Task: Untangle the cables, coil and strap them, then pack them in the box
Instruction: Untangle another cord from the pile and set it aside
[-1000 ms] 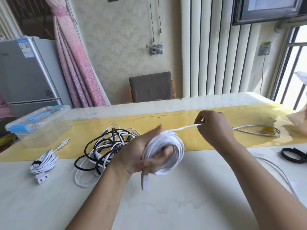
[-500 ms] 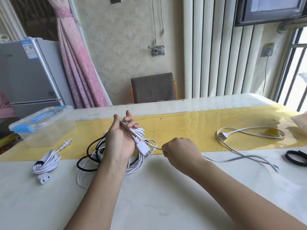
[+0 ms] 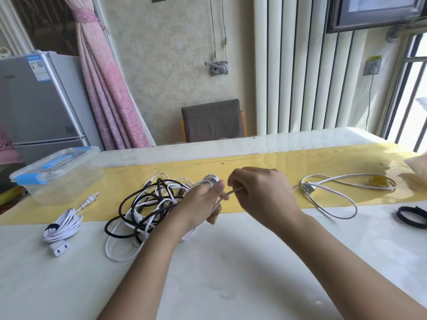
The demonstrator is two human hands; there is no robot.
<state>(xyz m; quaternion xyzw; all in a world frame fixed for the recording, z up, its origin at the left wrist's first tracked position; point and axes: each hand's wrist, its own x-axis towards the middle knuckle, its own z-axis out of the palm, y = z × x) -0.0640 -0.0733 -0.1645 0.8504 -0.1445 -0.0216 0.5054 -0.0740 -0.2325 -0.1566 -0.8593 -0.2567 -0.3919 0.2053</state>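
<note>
Table (image 3: 231, 285), left hand (image 3: 201, 204) and right hand (image 3: 261, 195) grip cable (image 3: 233, 192) (seemingly coiled)

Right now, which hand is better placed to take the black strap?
Right, probably. The black strap lies far right on the table, nearer the right hand; the left hand grips the coiled white cable.

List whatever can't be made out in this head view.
- white coil: mostly hidden behind the left hand gripping it; turn count unknowable.
- right hand: its own back hides the fingertips pinching the strand.
- black strap: cut off by the right edge.
- box: contents unclear through cloudy walls.
- fridge label: too small to read.
</note>
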